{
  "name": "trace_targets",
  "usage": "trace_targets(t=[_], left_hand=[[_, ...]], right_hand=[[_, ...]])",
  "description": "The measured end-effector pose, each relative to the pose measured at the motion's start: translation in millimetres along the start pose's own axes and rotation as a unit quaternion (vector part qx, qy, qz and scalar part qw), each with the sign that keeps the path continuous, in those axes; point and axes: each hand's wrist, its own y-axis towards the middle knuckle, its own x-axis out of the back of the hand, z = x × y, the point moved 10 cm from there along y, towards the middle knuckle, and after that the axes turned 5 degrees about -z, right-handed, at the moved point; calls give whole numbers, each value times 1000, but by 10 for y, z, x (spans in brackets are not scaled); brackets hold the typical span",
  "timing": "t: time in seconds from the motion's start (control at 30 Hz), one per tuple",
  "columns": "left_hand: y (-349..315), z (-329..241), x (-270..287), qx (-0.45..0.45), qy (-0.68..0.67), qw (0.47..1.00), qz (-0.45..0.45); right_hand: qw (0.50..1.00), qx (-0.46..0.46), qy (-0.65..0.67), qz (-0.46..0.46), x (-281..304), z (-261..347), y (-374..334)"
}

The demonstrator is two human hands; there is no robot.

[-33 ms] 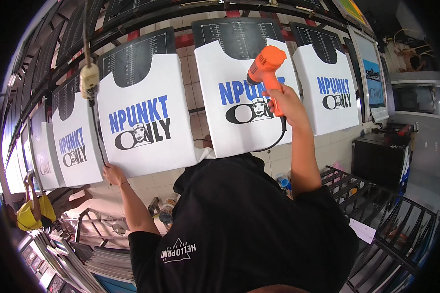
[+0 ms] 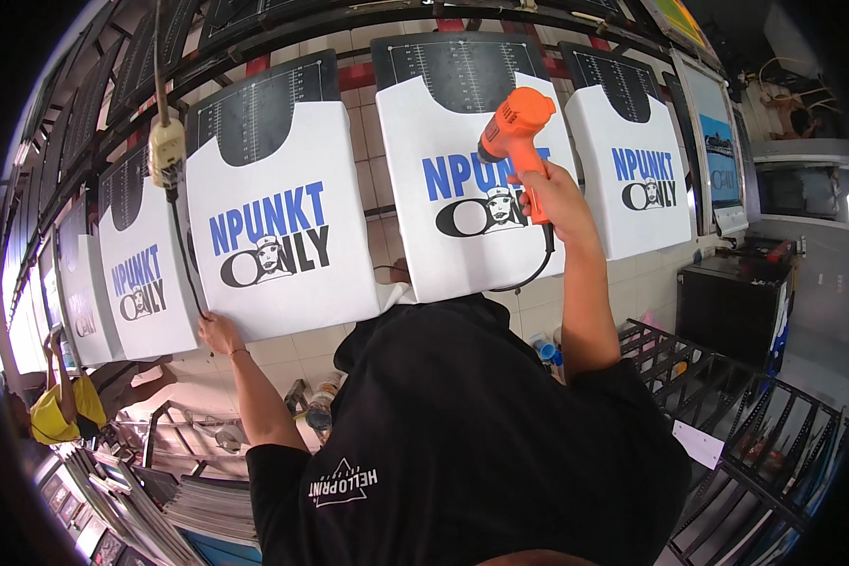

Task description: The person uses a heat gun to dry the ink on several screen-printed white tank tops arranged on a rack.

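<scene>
My right hand is closed around the handle of an orange heat gun. The gun's nozzle points left, over the blue and black print on a white T-shirt stretched on a dark board. From the handle a black cord curves down and passes out of sight behind my body. At the lower left corner of another printed white T-shirt, my left hand pinches a thin black cable. That cable leads up to a cream socket hanging from above.
More printed T-shirts lie on boards to the right and left. Dark boards on a metal frame run behind. A person in a yellow top stands at far left. A black metal rack is at lower right, stacked frames at lower left.
The hanging socket has swung slightly left, and the cable below it has shifted along. Both hands and the heat gun stay almost where they were.
</scene>
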Motion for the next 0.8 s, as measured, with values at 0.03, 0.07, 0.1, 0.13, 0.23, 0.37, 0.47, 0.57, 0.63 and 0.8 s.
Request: trace_targets(t=[0.03,0.07,0.1,0.13,0.23,0.37,0.47,0.57,0.63,0.8], left_hand=[[23,78,-99,2,-12,1000,-7],[54,61,-135,-12,-15,1000,-6],[76,47,-166,-27,-17,999,-4],[86,31,-197,-41,-19,999,-3],[-79,-268,51,-16,-12,1000,-15],[-51,-236,26,-16,-17,1000,-5],[-43,-207,1,-8,-28,1000,3],[-18,-171,-39,2,-39,999,14],[-70,-250,13,4,-52,999,17],[-98,-262,65,8,-50,999,13]], right_hand=[[1000,3,-9,-4,1,-12,-18],[1000,10,-15,-7,-14,22,-33],[1000,5,-23,-5,-22,36,-49],[1000,-1,-31,-3,-15,55,-66],[999,-17,-36,-1,1,26,-117],[997,-31,-57,30,-14,-15,-185],[999,-21,-32,23,46,-23,-266],[995,-36,-71,52,7,-80,-309],[997,-31,-45,47,47,-91,-329],[997,-42,-62,36,55,-169,-385]])
